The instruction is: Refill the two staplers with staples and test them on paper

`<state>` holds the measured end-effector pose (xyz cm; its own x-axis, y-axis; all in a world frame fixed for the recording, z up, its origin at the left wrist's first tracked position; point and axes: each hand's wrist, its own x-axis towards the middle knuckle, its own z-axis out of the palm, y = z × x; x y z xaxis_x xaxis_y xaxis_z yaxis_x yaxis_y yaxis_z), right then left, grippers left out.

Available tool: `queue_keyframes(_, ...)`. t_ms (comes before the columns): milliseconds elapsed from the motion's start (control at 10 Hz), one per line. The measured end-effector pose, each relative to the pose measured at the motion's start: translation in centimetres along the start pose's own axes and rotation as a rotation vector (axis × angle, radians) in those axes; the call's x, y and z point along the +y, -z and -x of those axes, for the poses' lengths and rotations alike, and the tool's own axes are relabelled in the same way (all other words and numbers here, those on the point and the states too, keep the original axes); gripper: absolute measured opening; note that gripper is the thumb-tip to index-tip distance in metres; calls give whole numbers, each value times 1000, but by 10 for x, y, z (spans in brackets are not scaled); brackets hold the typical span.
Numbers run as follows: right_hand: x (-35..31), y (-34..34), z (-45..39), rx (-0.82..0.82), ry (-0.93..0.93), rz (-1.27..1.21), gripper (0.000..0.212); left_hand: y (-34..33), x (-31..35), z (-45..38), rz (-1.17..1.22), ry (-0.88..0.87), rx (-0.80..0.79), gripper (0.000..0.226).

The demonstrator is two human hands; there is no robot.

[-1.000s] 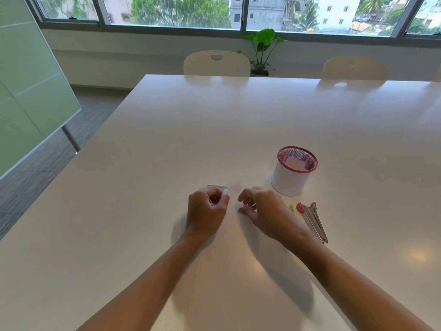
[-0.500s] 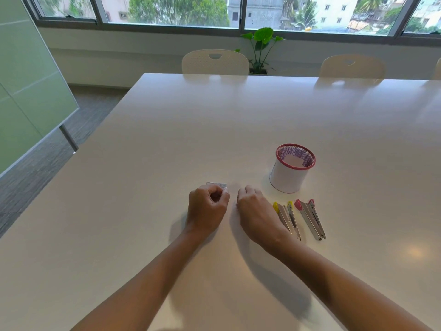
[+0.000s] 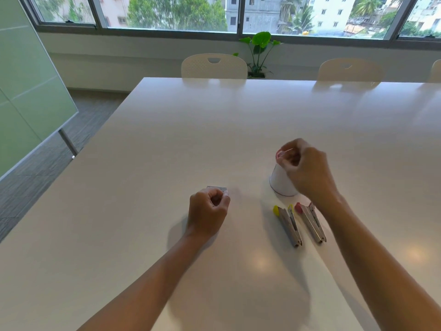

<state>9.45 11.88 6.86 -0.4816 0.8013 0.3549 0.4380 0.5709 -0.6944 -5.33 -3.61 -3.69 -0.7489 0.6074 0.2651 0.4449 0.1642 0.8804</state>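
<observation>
Big white bench (image 3: pixel 214 130) fills most of the view, glossy, with light spots near the front right. Window wall behind it, two pale chairs (image 3: pixel 214 66) pushed in at the far edge, a green potted plant (image 3: pixel 259 51) between them by the sill. Frosted green glass panel (image 3: pixel 26 75) on the left, grey carpet under it.

Person's two bare forearms reach in from the near edge. Left hand (image 3: pixel 208 211) rests on the bench centre-left, fingers curled into a loose fist, pinching a small flat grey-white staple box (image 3: pixel 216 188) whose far edge pokes out beyond the knuckles; box sits on the bench surface. Right hand (image 3: pixel 305 168) is raised over the white cup (image 3: pixel 280 181) with the red mesh rim, fingers bunched tight together at the cup's mouth; cannot tell if they hold anything, blurred there. Cup stands upright on the bench, right of centre.

Two staplers lie flat on the bench just in front of the cup, side by side, nearly parallel, close but apart, both opened up with metal tracks showing. Yellow-tipped stapler (image 3: pixel 287 224) on the left, red-tipped stapler (image 3: pixel 311 222) on the right, beside the right wrist. Neither hand touches them.
</observation>
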Motion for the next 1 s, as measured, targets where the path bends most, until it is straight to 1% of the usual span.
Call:
queue_keyframes(200,20,11,-15,52,18,135,15,-2,-2,-2,0,-5,11,37)
queue_keyframes(400,22,11,-18,29,26,166,19,-3,-4,-2,2,0,16,35)
queue_keyframes(500,24,12,-19,43,29,168,20,-3,-2,-2,24,7,11,34)
queue_keyframes(600,25,11,-19,63,9,128,22,-1,0,-2,40,13,18,35)
queue_keyframes(700,21,5,-15,118,-5,47,24,1,1,-3,51,12,69,36)
queue_keyframes(800,15,3,-9,151,31,-25,25,2,1,-4,55,-3,88,37)
queue_keyframes(900,2,-4,7,204,161,-135,26,1,3,-5,58,-14,106,36)
queue_keyframes(1000,-7,-20,17,196,239,-181,25,2,4,-5,76,-8,130,33)
